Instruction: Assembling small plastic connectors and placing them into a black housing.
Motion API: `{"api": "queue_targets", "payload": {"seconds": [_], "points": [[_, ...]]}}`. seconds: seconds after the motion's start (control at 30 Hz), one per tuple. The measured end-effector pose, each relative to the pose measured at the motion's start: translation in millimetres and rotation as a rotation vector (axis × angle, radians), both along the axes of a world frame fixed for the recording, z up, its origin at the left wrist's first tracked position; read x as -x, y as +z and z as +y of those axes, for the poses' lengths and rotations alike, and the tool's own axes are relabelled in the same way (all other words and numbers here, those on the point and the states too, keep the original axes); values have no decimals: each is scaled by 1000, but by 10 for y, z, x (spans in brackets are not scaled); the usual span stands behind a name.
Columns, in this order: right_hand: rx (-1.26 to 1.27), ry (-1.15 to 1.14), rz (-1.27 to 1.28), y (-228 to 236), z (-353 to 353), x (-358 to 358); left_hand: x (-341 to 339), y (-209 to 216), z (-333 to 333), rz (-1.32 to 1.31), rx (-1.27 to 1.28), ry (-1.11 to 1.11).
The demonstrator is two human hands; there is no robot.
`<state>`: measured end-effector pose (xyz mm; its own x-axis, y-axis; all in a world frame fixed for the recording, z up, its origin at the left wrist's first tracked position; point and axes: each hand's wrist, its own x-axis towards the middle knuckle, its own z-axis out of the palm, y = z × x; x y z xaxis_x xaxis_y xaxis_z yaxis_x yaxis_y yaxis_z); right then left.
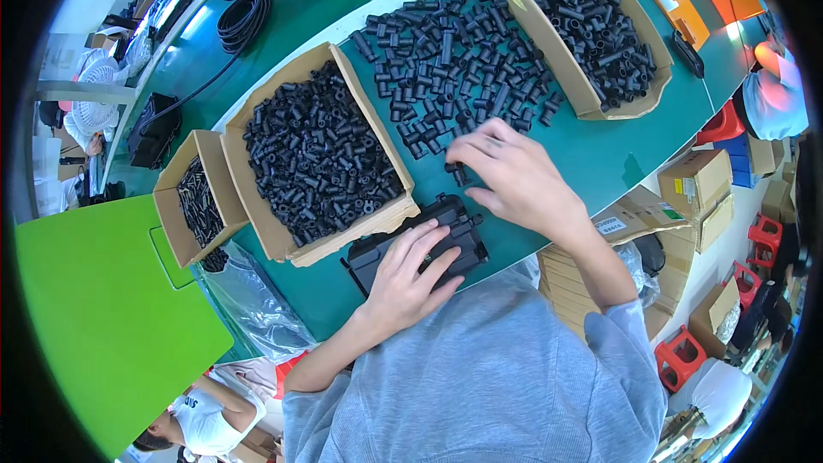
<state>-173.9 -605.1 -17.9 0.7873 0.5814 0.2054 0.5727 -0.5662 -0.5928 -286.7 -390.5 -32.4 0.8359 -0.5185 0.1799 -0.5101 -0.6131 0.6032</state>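
My left hand (410, 273) lies with its fingers spread on a black plastic case (369, 259) at the table's near edge. Just beyond that case, my right hand (519, 178) is pinched, thumb and forefinger around a small black plastic fitting (457, 173). Part of this fitting is hidden by the fingers. Many similar black T-shaped fittings (454, 60) are spread loose on the green table in front of the right hand. A cardboard box (330, 56) of smaller black fittings stands left of them, touching or nearly touching the case.
Another cardboard box (591, 107) of black fittings stands at the far right. A narrow carton (225, 193) of thin dark pieces and a clear plastic bag (257, 300) are at left, beside a bright green panel (111, 309). A coiled black cable (244, 21) lies farther off.
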Motion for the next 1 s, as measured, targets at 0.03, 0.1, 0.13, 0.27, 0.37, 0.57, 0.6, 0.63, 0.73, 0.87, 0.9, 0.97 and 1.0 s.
{"api": "queue_targets", "payload": {"seconds": [0.03, 0.1, 0.13, 0.27, 0.37, 0.57, 0.6, 0.63, 0.73, 0.87, 0.9, 0.97, 1.0], "points": [[31, 54, -60, -28, 51, -51, -2, 21, 17, 12, 96, 10], [87, 69, -52, -63, 98, -111, -7, 76, 63, 17, 162, 43], [111, 87, -39, -71, 112, -137, -1, 112, 87, 34, 232, 76], [13, 123, 69, 59, 98, -142, -28, 299, 162, 129, 384, 296], [-83, 14, 37, 248, 100, -16, -183, 380, 76, 202, 499, 487], [-103, -8, -97, 353, 175, 162, -649, 332, -184, -47, 300, 468], [-104, -20, -123, 334, 181, 160, -671, 330, -200, -58, 316, 457], [-104, -38, -145, 317, 185, 160, -688, 326, -210, -108, 284, 445], [-137, -24, -159, 278, 188, 154, -699, 315, -216, -152, 268, 436], [-197, 24, -162, 250, 171, 134, -692, 294, -200, -70, 331, 458], [-198, 25, -162, 238, 168, 131, -688, 287, -196, -70, 329, 459], [-227, 19, -118, 205, 162, 127, -683, 276, -185, 46, 388, 479], [-232, 17, -125, 184, 161, 130, -679, 273, -181, 42, 383, 485]]}}
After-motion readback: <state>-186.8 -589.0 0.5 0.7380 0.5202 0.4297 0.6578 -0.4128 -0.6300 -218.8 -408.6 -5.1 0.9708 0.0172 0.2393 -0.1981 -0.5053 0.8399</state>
